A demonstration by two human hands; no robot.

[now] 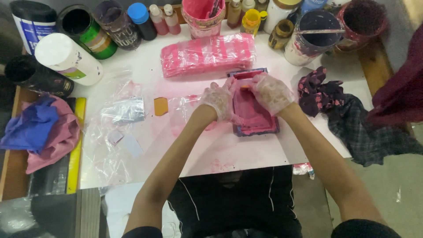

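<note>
A small rectangular screen frame [257, 128], smeared with pink ink, lies on the white table [246, 152]. My left hand [219, 100] in a thin clear glove presses on its left edge. My gloved right hand [271, 92] grips something small at the frame's upper part, its fingers curled; what it holds is hidden. Just behind the frame rests a stack of pink items wrapped in clear plastic [208, 54]. A small orange card [161, 106] lies to the left of my left hand.
Ink jars, tubs and squeeze bottles [161, 18] crowd the table's far edge, with a white tub [68, 58] lying at the left. Clear plastic sheets [115, 132] cover the left side. Blue and pink rags [42, 130] sit far left, dark rags [348, 121] right.
</note>
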